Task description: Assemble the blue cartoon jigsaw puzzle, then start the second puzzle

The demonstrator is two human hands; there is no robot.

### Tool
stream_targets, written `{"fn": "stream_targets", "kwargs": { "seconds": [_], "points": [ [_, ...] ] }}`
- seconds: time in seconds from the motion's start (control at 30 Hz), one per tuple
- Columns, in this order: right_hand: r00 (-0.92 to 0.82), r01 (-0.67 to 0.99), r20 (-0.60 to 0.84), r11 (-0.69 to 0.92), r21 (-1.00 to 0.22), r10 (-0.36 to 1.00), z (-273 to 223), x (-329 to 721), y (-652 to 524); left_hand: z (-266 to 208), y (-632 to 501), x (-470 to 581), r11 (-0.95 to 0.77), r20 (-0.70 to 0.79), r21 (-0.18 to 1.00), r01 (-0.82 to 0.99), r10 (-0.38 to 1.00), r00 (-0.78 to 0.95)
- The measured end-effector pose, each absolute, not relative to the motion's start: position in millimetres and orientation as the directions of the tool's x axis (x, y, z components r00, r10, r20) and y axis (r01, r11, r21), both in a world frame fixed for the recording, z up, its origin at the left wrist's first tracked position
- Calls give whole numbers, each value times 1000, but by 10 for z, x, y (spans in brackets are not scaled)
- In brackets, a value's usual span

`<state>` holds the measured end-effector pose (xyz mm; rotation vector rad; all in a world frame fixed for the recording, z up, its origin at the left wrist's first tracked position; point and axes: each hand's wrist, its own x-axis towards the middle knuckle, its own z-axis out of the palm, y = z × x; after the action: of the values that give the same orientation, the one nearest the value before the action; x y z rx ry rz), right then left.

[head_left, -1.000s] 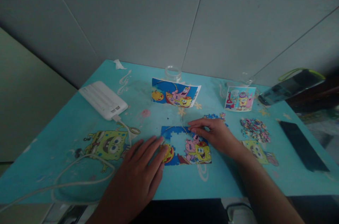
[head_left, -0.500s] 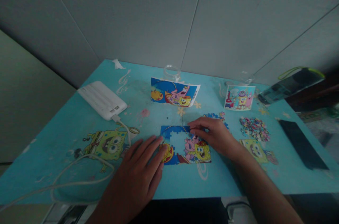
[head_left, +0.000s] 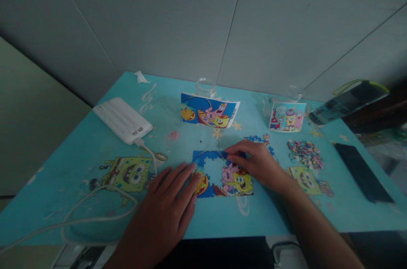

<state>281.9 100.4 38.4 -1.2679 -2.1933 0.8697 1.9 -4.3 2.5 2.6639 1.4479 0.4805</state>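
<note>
A partly joined jigsaw puzzle (head_left: 210, 192) lies flat on the table, with a hole in its middle where the light blue surface shows. Its picture has a burger at left and yellow and pink cartoon figures at right. My left hand (head_left: 171, 195) rests flat and open, fingertips on the puzzle's left edge. At the upper right edge, my right hand (head_left: 254, 159) pinches a puzzle piece between thumb and forefinger; the fingers mostly hide it and cover that corner. Behind the puzzle stands a picture card (head_left: 206, 110) of the same scene.
Right of the puzzle are a joined strip of pieces (head_left: 252, 138), a pile of loose pieces (head_left: 305, 154), a second card (head_left: 288, 117), a dark flat object (head_left: 362, 171) and a bottle (head_left: 349, 101). A white power bank (head_left: 124, 120) with a cable (head_left: 104, 221) lies left. Clear round containers (head_left: 206, 87) stand behind.
Almost nothing differs. The fingertips of my right hand have shifted very slightly at the puzzle's upper right edge; my left hand has stayed in place.
</note>
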Motion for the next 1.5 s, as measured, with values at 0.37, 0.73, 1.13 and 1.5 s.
{"fn": "stream_targets", "kwargs": {
  "seconds": [0.37,0.73,1.13,1.5],
  "points": [
    [-483,616,100,419,-667,870,372,2805,1025,31,-34,24,-552,251,229,802,830,499],
    [-464,590,47,348,-729,884,410,2809,1014,27,-39,19,-549,225,214,808,832,506],
    [-406,561,-100,162,-812,908,402,2841,1013,30,-34,30,-545,233,230,806,835,498],
    [-405,648,-34,261,-716,914,374,2797,1015,41,-42,38,-541,250,231,809,836,488]
  ]
}}
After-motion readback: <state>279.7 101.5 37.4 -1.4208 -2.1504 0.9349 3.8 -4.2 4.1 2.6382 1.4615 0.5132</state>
